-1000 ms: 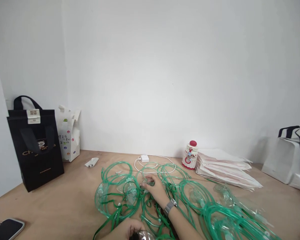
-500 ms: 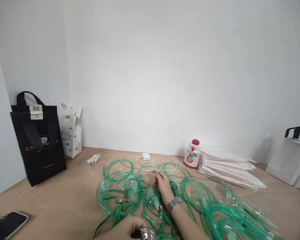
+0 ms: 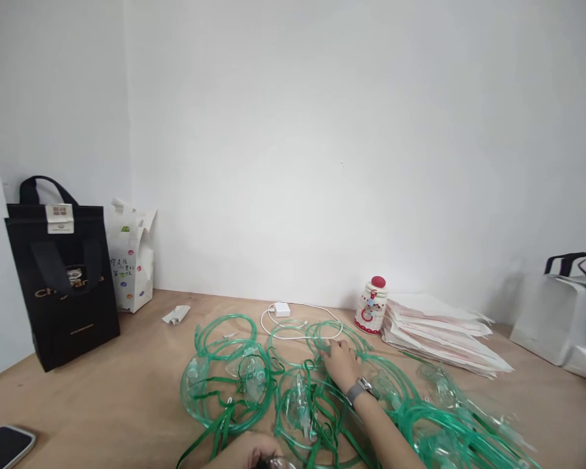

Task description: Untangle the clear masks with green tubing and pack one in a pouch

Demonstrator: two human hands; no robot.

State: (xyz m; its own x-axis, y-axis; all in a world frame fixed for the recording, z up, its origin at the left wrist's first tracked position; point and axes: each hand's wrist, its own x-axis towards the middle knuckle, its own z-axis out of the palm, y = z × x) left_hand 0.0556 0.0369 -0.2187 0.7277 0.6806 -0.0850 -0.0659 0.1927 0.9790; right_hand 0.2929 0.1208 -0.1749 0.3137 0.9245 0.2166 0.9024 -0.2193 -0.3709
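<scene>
My right hand [image 3: 342,365], with a watch [image 3: 360,389] on its wrist, reaches over coiled green tubing [image 3: 334,327]; its bent fingers are closed at the tubing, though their tips are partly hidden. At the bottom edge my left hand [image 3: 256,448] is cut off, its fingers curled by a dark, shiny clear thing too cropped to name. Between the hands lies a clear oxygen mask [image 3: 299,404] with green straps [image 3: 325,413]. More clear masks sit to the left, including one mask [image 3: 254,376] inside a tubing loop, and to the right lies another mask [image 3: 442,383].
A white charger [image 3: 282,309] with its cable, a jar with a red lid [image 3: 371,305] and stacked papers [image 3: 439,332] stand along the wall. A black bag [image 3: 63,286] and a white paper bag [image 3: 131,260] are left, a phone [image 3: 7,446] front left, a white bag [image 3: 547,319] right.
My right hand has moved right and slightly down, its fingers now bent down at the tubing. The middle mask and its straps have shifted. My left hand has dropped lower out of frame.
</scene>
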